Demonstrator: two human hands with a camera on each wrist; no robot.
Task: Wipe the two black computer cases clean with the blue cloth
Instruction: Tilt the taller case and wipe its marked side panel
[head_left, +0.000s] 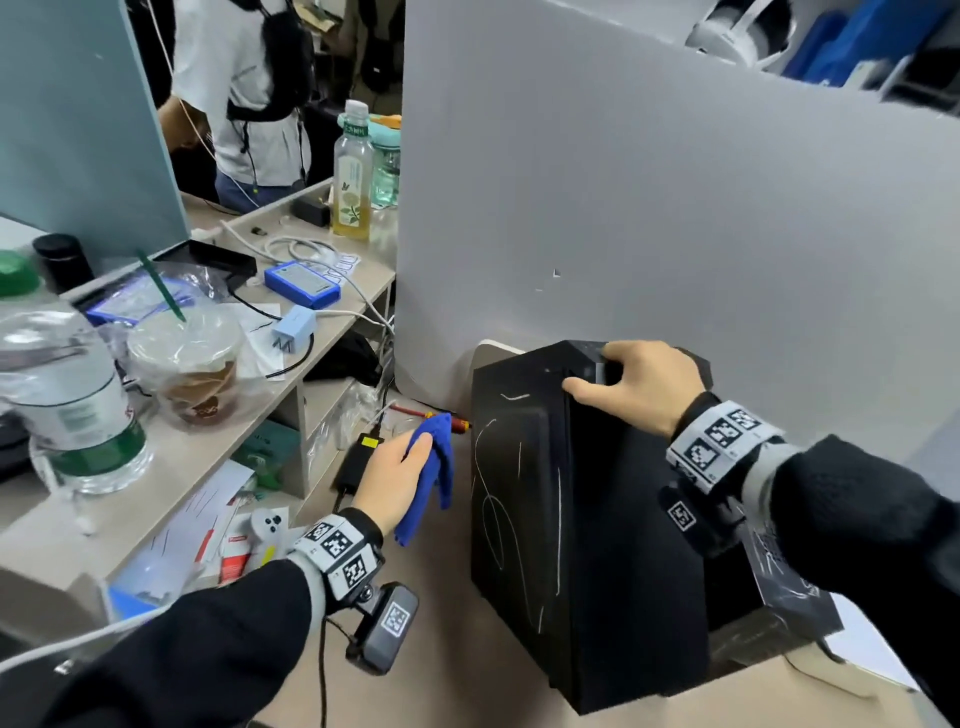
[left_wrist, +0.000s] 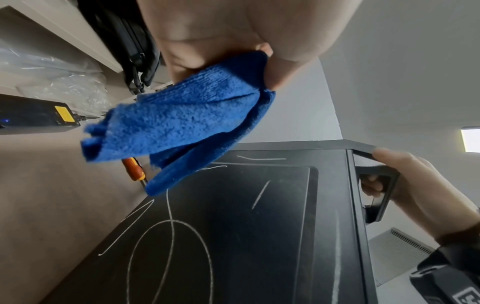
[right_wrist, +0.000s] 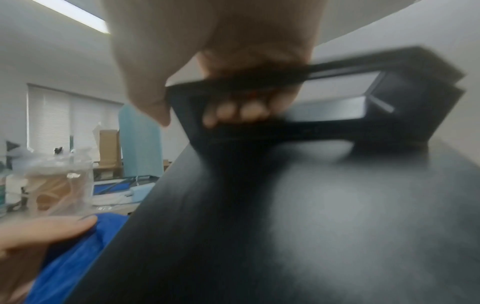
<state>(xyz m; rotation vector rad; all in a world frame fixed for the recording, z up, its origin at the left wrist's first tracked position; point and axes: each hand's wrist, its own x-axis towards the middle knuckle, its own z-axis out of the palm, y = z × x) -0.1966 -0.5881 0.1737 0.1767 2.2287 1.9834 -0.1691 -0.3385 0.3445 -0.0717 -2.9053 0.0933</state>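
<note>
Seemingly chalk-scribbled black case (head_left: 524, 499), blue cloth (head_left: 434, 467) beside.

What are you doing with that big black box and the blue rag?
A person is cleaning a black computer case that stands on the floor. Their right hand grips the handle on top of it. Their left hand holds a blue cloth just beside the case's side panel, not yet on it. That panel has white scribbled lines on it, waiting to be wiped off.
</note>
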